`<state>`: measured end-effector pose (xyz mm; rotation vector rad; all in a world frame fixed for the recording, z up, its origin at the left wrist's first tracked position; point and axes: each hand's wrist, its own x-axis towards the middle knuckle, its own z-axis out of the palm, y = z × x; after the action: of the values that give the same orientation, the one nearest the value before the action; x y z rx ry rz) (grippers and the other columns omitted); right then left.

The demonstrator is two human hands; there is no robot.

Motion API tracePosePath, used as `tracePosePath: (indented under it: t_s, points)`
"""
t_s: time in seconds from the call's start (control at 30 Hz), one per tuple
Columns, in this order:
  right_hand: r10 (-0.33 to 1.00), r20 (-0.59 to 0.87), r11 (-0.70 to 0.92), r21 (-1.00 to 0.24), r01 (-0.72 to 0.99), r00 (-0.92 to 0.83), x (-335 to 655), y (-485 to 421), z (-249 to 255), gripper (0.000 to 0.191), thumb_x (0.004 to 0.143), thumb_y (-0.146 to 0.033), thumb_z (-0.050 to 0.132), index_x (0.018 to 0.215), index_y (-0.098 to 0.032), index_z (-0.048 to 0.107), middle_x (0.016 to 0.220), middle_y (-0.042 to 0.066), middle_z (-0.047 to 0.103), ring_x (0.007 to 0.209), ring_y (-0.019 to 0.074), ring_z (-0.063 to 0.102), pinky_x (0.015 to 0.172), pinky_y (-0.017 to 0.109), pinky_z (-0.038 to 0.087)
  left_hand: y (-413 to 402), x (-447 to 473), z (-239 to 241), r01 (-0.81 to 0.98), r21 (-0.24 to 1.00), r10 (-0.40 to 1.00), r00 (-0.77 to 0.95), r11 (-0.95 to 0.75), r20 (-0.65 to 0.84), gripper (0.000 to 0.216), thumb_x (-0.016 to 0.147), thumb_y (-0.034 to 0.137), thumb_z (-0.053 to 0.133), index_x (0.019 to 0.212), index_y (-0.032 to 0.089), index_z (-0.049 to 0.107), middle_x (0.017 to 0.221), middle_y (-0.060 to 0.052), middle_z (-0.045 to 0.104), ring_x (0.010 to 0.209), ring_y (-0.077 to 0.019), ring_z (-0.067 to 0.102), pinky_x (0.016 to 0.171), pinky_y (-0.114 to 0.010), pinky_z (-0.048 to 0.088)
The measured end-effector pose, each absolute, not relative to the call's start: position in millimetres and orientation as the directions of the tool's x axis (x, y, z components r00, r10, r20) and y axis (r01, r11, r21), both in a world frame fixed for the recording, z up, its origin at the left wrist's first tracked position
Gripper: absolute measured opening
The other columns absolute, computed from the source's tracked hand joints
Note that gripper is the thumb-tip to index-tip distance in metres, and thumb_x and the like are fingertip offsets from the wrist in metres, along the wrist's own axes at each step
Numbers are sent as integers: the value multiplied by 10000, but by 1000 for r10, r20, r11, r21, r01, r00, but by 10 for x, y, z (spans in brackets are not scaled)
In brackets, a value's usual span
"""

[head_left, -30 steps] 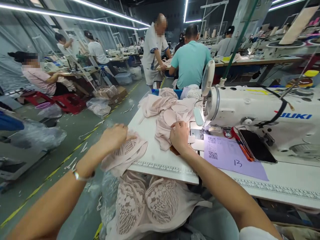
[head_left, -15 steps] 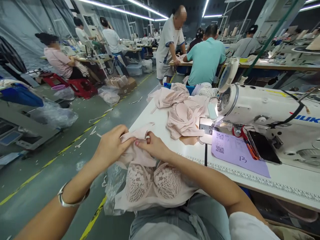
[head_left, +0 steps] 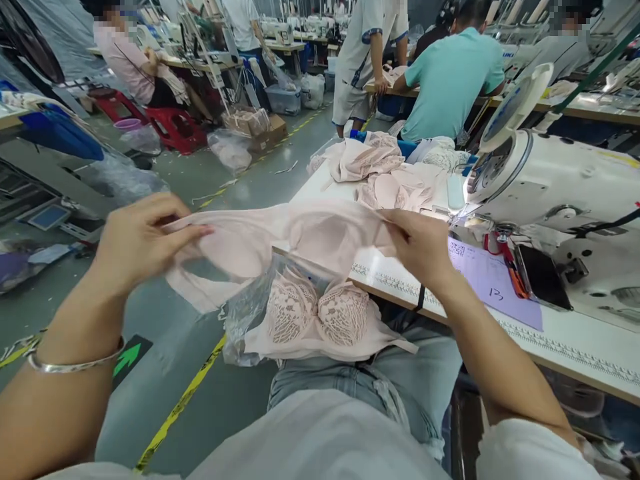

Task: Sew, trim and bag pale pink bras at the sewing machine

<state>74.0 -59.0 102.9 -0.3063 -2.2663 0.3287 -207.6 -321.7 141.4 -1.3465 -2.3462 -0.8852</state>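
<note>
Bra (head_left: 300, 233): held stretched, long axis left to right, across the tabletop's (head_left: 575, 347) near-left corner.
Left hand (head_left: 137, 240): pinched on its left end.
Right hand (head_left: 423, 250): pinched on its right end.

Smooth matt pink cloth bra (head_left: 280, 243); lace cups (head_left: 315, 313); glossy white machine (head_left: 560, 190)

Bright even light, machine-lamp glare, perhaps slight wide-angle edge stretch.

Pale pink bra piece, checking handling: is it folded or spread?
Spread: the pale pink fabric bra piece is stretched wide between left hand and right hand.
</note>
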Motion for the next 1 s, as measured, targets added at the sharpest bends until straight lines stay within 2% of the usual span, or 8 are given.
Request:
tracePosePath:
  t_s: [0.1,0.2,0.37,0.53,0.7,0.77,0.83,1.0]
  points:
    - [169,749,985,-100,142,-641,1190,-587,686,287,1024,-271,448,1123,-290,716,535,-28,433,544,134,472,554,292,311,-3497,-2184,917,861,176,666,-485,478,566,233,805,439,475,688,239,504,828,-56,557,901,-258,565,827,-390,451]
    - [43,592,999,-6,50,-805,1565,-795,134,340,1019,-212,438,1229,-318,683,505,-33,410,498,140,451,505,315,297,-3707,-2029,237,839,70,768,-525,540,368,62,750,240,456,721,232,511,860,-92,586,963,-297,573,875,-429,467]
    - [82,376,994,-92,51,-923,1913,-1091,-722,472,992,-73,335,1225,-274,691,604,14,566,601,167,571,595,322,448,-3842,-1514,-726,906,120,912,-394,407,-115,227,728,53,429,820,222,550,937,-107,612,943,-275,613,823,-384,496]
    - [244,29,957,-172,236,-969,1979,-1138,-935,553,864,21,411,1325,-203,619,831,79,710,712,201,667,651,317,495,-3845,-1423,-993,843,192,843,-427,502,-327,333,708,78,465,998,202,571,1120,-130,620,1067,-281,631,874,-386,507]
    - [202,-416,872,-336,356,-887,1921,-1077,-321,166,818,-194,699,978,-221,733,774,52,715,664,228,667,531,281,405,-3773,-1854,-642,836,183,733,-324,518,-598,565,574,181,640,1139,185,622,1295,-186,629,1201,-365,608,897,-401,524]
    - [185,-324,809,-486,331,-928,1816,-977,7,76,886,-249,639,899,-237,713,790,30,702,691,198,658,579,268,420,-3575,-1974,-358,826,169,744,-370,537,-557,432,691,327,597,1096,183,634,1188,-183,685,1041,-359,682,774,-401,544]
    - [318,-97,789,-525,320,-943,1629,-809,258,167,961,-266,521,990,-225,680,889,47,697,762,192,646,655,284,456,-3254,-1952,-31,825,215,817,-411,522,-403,380,848,458,410,1016,197,629,987,-141,724,824,-308,702,688,-389,526]
    - [520,348,854,-229,467,-780,903,-242,409,361,910,-168,564,1269,-172,597,1323,166,567,1229,333,478,980,473,428,-2293,-1435,541,849,508,980,-195,144,48,344,883,508,418,855,238,630,841,-41,696,722,-196,630,674,-295,497]
